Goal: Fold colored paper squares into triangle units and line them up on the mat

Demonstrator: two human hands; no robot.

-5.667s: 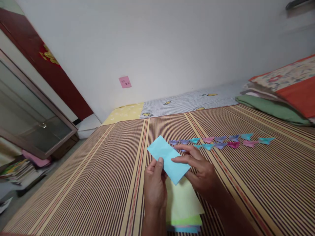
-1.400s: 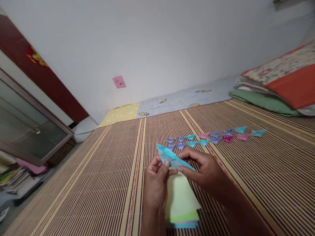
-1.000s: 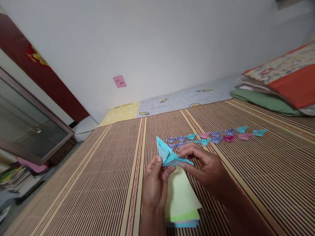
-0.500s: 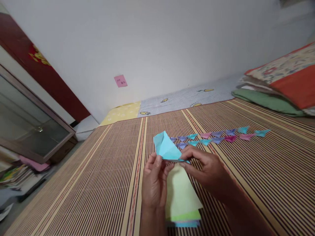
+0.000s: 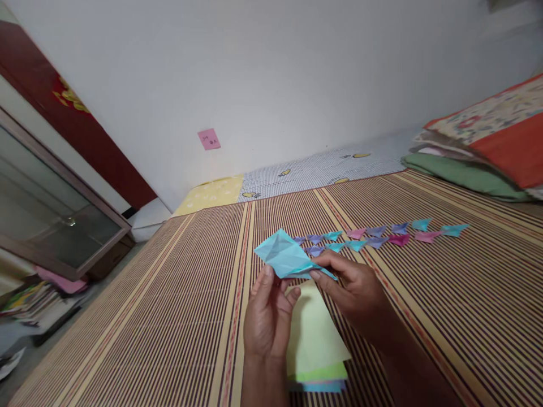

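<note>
A light-blue sheet of origami paper [image 5: 280,252], creased and partly folded, is held up between my two hands. My left hand [image 5: 268,314] grips its lower left edge, the thumb in front and the fingers behind. At the right, my right hand [image 5: 350,282] pinches the narrow folded end between thumb and fingers. Beneath my hands lies a stack of coloured paper [image 5: 318,333], pale yellow on top with green and blue edges below. Beyond my right hand, several small folded paper pieces [image 5: 399,240] in blue, purple and pink lie in two rows.
Everything rests on a striped mat [image 5: 190,316]. Folded bedding [image 5: 470,175] is piled at the right, and a pink note [image 5: 209,139] sticks to the wall. At the left stand a glass-fronted cabinet [image 5: 51,198] and stacked books [image 5: 29,299].
The light-blue paper has tilted and spread out to the left, showing more of its creased face. Its folded end now sticks out further past my right fingertips.
</note>
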